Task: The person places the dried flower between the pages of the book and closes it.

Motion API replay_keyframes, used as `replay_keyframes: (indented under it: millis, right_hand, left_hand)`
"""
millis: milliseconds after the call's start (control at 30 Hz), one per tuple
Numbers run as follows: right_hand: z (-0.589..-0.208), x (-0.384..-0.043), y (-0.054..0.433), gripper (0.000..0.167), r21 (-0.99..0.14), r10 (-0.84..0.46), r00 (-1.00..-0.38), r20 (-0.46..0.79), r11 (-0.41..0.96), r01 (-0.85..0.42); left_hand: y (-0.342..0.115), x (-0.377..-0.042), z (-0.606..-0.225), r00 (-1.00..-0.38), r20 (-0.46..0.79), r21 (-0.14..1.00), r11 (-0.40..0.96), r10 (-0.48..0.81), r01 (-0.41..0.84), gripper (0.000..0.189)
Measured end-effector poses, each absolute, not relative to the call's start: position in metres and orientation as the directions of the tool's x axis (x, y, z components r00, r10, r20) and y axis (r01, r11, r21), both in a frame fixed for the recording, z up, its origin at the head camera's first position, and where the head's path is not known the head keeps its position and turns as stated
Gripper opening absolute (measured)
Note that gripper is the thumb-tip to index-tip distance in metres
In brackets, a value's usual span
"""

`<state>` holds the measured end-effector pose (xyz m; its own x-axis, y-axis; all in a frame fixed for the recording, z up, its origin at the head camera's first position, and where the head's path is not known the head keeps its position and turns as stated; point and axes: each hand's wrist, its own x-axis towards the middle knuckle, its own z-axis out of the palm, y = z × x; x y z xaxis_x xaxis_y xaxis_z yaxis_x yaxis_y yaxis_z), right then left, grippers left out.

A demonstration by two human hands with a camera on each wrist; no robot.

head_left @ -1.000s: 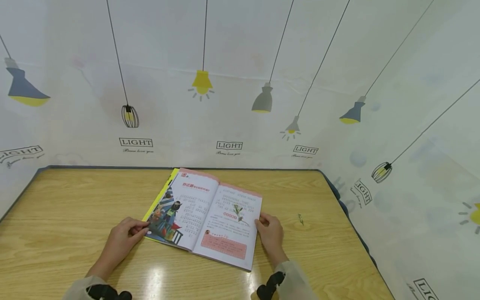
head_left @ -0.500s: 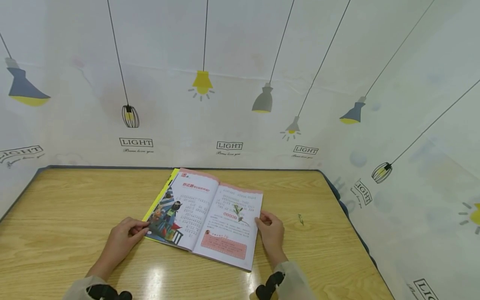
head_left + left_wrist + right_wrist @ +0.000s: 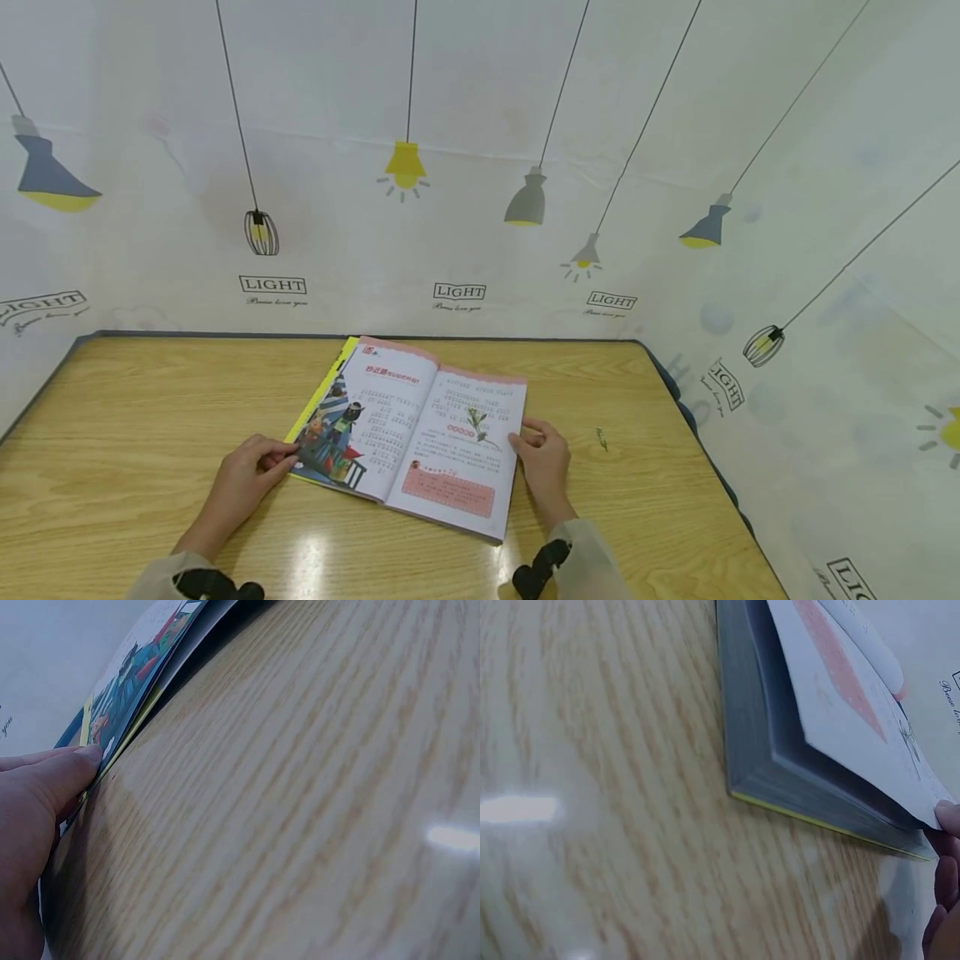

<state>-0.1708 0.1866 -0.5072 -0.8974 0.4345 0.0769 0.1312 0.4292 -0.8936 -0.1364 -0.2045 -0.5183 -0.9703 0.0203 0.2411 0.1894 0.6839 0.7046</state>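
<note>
An open book with a yellow cover edge lies on the wooden table, a colourful picture on its left page. My left hand pinches that page's lower left edge, thumb on top, as the left wrist view also has it. At the right edge my right hand pinches the right page. In the right wrist view the page's near corner is raised, leaving a dark gap above the thick page block. A green sprig lies on the right page.
A smaller green sprig lies on the table, right of my right hand. Behind the table's dark edge hangs a pale cloth printed with lamps, and it continues along the right side.
My right hand has shifted very slightly, its thumb a little further over the page edge. The left hand and the book stay in place.
</note>
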Motion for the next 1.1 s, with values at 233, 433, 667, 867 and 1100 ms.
replay_keyframes:
  millis: [233,433,667,867,1100]
  right_hand:
    - [-0.504,-0.169,0.187,0.015,-0.886,0.428,-0.899,0.091,0.447,0.123]
    - [-0.505,-0.168,0.188,0.013,-0.878,0.430,-0.897,0.104,0.463,0.120]
    - [-0.504,-0.167,0.192,0.016,-0.875,0.404,-0.910,0.089,0.468,0.122]
    - [-0.498,-0.169,0.195,0.016,-0.906,0.371,-0.927,0.059,0.410,0.107]
    - [-0.488,-0.171,0.195,0.016,-0.901,0.352,-0.934,0.054,0.420,0.106]
  left_hand:
    - [-0.205,-0.135,-0.517,-0.976,0.218,0.712,0.680,0.025,0.177,0.018]
    - [-0.205,-0.135,-0.517,-0.976,0.216,0.713,0.679,0.026,0.176,0.018]
    - [-0.205,-0.137,-0.519,-0.976,0.219,0.699,0.695,0.019,0.170,0.017]
    - [-0.207,-0.139,-0.521,-0.980,0.200,0.697,0.701,0.017,0.154,0.018]
    - [-0.207,-0.139,-0.523,-0.979,0.201,0.698,0.698,0.018,0.156,0.018]
